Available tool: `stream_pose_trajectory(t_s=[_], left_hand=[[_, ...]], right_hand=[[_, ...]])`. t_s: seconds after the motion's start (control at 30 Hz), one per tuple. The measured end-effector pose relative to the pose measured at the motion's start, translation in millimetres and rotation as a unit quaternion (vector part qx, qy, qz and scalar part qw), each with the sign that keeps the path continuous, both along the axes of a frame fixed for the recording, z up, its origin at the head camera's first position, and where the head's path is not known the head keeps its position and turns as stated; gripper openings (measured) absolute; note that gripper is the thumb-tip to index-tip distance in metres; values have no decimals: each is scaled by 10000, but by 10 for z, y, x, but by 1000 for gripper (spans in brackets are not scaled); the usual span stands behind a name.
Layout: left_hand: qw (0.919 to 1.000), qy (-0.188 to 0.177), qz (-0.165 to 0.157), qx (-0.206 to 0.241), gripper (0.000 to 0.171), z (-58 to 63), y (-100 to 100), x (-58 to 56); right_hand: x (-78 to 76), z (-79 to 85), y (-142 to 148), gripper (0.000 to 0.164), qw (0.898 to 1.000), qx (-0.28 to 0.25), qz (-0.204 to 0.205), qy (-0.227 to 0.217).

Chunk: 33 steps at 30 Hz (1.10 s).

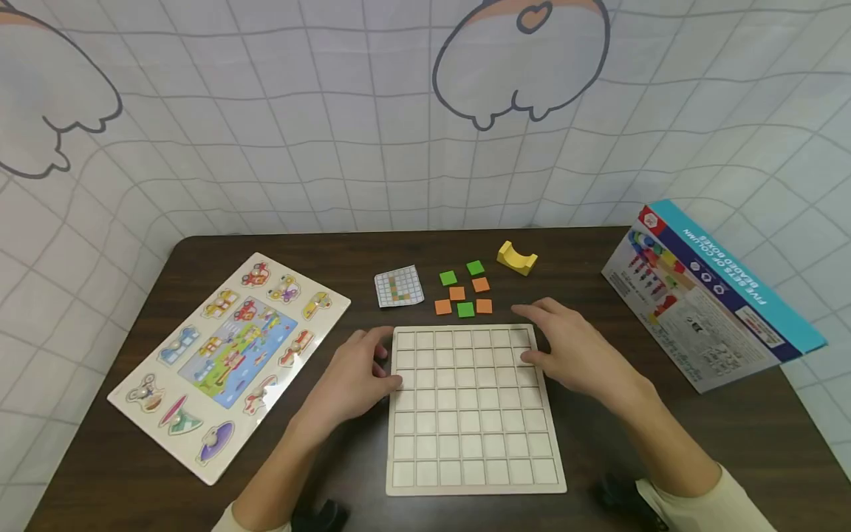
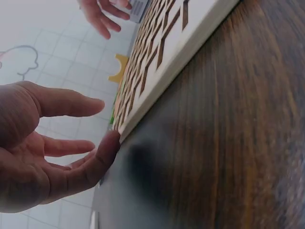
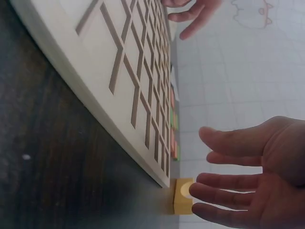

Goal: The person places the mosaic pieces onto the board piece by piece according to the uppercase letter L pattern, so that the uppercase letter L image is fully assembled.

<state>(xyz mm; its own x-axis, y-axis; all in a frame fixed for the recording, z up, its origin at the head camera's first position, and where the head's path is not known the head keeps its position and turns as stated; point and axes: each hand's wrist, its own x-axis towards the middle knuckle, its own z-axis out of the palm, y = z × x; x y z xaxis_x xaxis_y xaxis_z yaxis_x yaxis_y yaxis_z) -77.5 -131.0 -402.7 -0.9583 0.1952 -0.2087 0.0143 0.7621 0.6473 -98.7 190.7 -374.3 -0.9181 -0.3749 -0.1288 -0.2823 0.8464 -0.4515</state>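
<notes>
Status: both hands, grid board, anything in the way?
Left hand at left edge of grid board, right hand by its right; neither holding anything. Board flat on table, coloured tiles beyond far edge. No obstruction seen on grid.

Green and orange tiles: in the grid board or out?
Out. The head view shows green tiles and orange tiles on the table, beyond the grid board.

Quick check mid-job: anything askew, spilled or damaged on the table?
No spill or damage shows. The white picture-puzzle board and the blue-topped cardboard box look askew: both sit diagonally, left and right of the squarely placed pale wooden grid board.
</notes>
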Motion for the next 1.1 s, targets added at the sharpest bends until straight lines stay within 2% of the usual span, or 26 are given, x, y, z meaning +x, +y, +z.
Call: stream_pose_trajectory(t_s=[0.2,0.47,0.67,0.87,1.1], left_hand=[[9998,-162,-27,97,75,-64,39,-57],[9999,-92,82,98,70,-145,110,-12],[9997,10,227,97,69,-138,96,57],[9992,145,375,-48,68,-122,105,27],[9985,143,481,-218,69,-142,91,-9]], right_hand=[[-75,-7,-25,60,9998,-137,163,41],[-163,-59,-47,53,9993,-316,210,-19],[-262,-102,-120,50,9985,-426,333,-127],[-388,-113,-160,49,9973,-604,379,-152],[-542,-156,-225,44,9960,-803,254,-300]])
